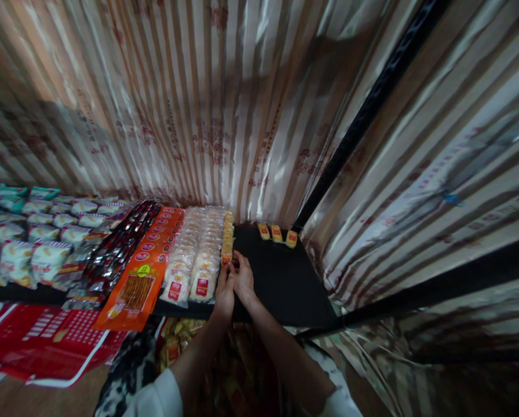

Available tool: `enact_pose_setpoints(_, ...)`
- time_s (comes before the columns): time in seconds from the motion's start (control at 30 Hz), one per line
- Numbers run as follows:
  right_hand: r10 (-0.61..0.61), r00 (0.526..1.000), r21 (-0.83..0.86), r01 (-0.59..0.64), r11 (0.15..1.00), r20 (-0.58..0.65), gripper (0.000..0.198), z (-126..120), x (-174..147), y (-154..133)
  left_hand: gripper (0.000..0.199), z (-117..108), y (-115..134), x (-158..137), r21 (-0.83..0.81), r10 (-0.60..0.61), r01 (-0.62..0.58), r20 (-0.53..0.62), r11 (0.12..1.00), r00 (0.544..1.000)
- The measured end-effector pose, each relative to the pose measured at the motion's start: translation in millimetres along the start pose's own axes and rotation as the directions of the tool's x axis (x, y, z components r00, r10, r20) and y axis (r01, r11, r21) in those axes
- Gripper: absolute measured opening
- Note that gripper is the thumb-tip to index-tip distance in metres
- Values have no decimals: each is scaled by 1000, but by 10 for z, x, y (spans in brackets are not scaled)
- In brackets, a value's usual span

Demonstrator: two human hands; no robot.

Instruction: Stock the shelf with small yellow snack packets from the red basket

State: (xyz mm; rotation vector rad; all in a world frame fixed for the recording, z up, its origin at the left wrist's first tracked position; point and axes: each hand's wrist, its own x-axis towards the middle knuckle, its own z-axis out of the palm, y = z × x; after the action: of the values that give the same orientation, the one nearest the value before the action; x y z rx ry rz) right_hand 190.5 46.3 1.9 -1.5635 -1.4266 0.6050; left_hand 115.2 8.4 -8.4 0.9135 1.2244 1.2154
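Both my hands meet at the front end of a narrow row of small yellow wrapped snack packets (227,229) on the black shelf (281,284). My left hand (225,289) has its fingers closed at the front yellow packet (227,255), coming from the near side. From the right, my right hand (244,279) curls its fingers against the same packet, whose lower part the fingers hide. Just left of my hands stand two columns of white wrapped rice crackers (202,284). Three more yellow packets (276,233) lie apart at the shelf's back right.
Further left are an orange snack bag (142,278), dark shiny packets (116,255) and rows of white packets (51,258). A red bag (55,341) hangs below the shelf edge. Yellow packets (176,339) sit below, near my arms. A black post (355,130) rises at the right, before striped sheeting (198,104).
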Motion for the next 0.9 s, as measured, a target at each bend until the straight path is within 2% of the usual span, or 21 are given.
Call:
enact_pose_setpoints(0.33,-16,1000,-16,16,1000,22,42,-3,-5,11,44,41,116,-50,-7,-10,10,-28,1000,1000)
enact_pose_setpoints(0.53,38,999,55,-37,998,-2,42,-42,-108,4,43,94,290,-237,0,-77,77,-58,997,995)
enact_pose_setpoints(0.7,50,998,73,-46,996,-41,39,-159,-385,-48,38,41,293,-498,-41,-160,158,-39,987,986)
enact_pose_setpoints(0.9,38,997,98,-31,995,-65,31,-357,-927,-121,25,-52,158,-881,37,-47,49,-60,998,997)
